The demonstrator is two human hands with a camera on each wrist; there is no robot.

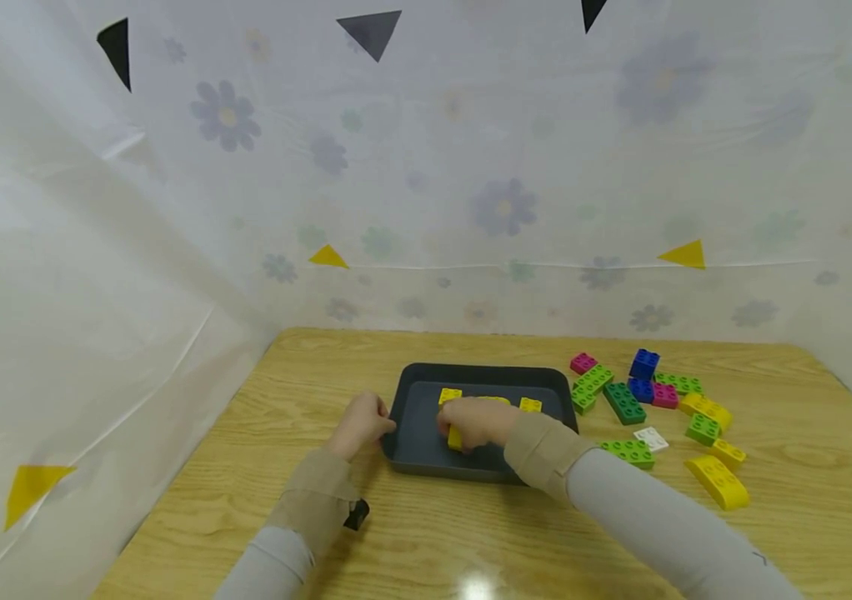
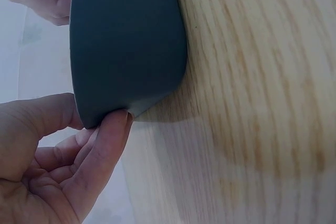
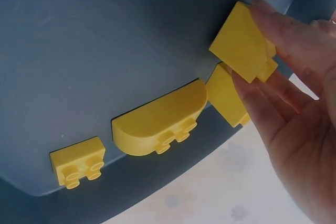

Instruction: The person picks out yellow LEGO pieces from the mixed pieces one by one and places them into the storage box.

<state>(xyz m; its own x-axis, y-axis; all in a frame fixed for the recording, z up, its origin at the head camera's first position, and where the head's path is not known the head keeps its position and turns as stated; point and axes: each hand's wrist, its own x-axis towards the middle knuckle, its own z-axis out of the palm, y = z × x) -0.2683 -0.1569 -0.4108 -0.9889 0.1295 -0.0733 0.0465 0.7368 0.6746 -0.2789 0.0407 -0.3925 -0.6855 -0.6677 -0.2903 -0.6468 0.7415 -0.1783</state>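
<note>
A dark grey tray (image 1: 414,446) lies on the wooden table. My left hand (image 1: 362,423) pinches the tray's left rim between thumb and fingers, as the left wrist view shows. Over the tray's inside, my right hand (image 1: 477,422) holds a yellow toy brick (image 3: 241,45) between thumb and fingers. Just beyond that brick stands another yellow brick (image 3: 226,95), close to my fingers. A yellow brick with a rounded end (image 3: 163,116) and a small yellow studded brick (image 3: 79,162) also sit in the tray, along its far side.
Right of the tray lie loose bricks: light green (image 1: 593,379), dark green (image 1: 624,403), blue (image 1: 644,364), pink (image 1: 583,362), white (image 1: 651,438) and rounded yellow (image 1: 719,482). A light green brick (image 1: 628,452) lies close to the right forearm. Flowered sheeting (image 1: 501,208) hangs behind the table.
</note>
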